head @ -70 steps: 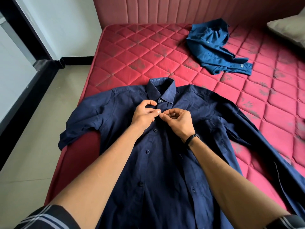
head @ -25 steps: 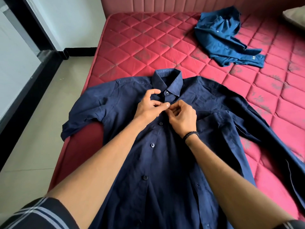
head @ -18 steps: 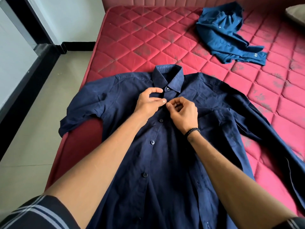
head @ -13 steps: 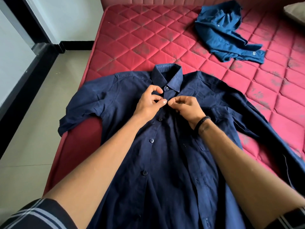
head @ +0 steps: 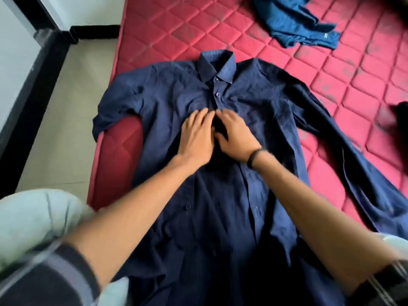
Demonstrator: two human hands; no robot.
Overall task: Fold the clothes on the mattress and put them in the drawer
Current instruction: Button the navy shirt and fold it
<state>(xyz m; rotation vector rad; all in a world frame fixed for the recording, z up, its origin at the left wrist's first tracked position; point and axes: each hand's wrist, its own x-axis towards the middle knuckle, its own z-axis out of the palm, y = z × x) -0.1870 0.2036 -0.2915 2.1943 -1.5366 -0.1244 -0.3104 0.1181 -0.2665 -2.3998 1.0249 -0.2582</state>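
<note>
Both hands, left (head: 197, 131) and right (head: 237, 134), lie flat-fingered on the shirt (head: 220, 195), gripping nothing; it lies face-up on the mattress (head: 176, 29). Buttoning seems underway; next, pinch the placket's next button.

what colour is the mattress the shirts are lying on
Red, with a quilted diamond pattern and some dark smudges; the mattress shows only in the head view.

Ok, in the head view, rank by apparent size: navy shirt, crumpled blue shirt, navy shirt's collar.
1. navy shirt, by far the largest.
2. crumpled blue shirt, partly cut off by the frame and farther away.
3. collar, smallest.
</note>
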